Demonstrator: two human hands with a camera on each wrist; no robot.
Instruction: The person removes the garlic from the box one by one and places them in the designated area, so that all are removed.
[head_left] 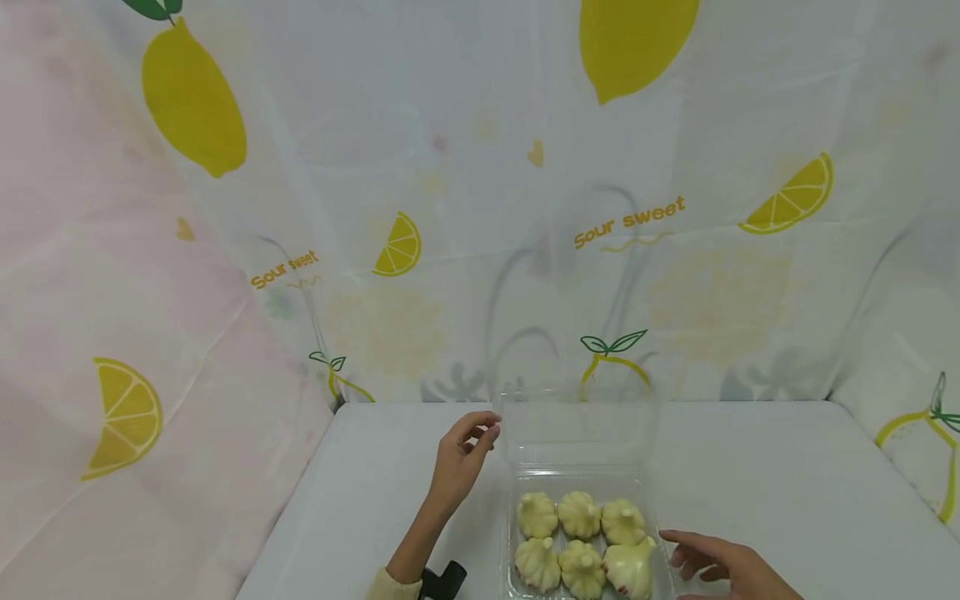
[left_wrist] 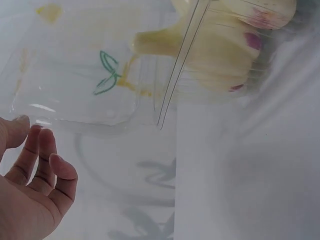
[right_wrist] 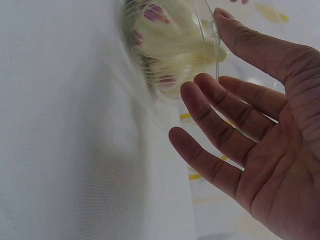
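A clear plastic clamshell box (head_left: 647,575) holds several pale garlic bulbs (head_left: 580,514) in two rows. Its transparent lid (head_left: 577,450) stands raised at the back. At the lid's left edge, my left hand (head_left: 461,458) pinches the rim between thumb and fingertips, as the left wrist view shows. My right hand (head_left: 731,567) is beside the box's right side, its fingers loosely extended. In the right wrist view the thumb and fingertips are close to the box wall (right_wrist: 218,55); whether they touch it I cannot tell. Purple marks show on some bulbs (left_wrist: 215,55).
The box sits on a white-covered table (head_left: 750,475). Behind it hangs a lemon-print curtain (head_left: 480,208), which also runs along both sides. A black strap mount (head_left: 444,581) is on the left wrist.
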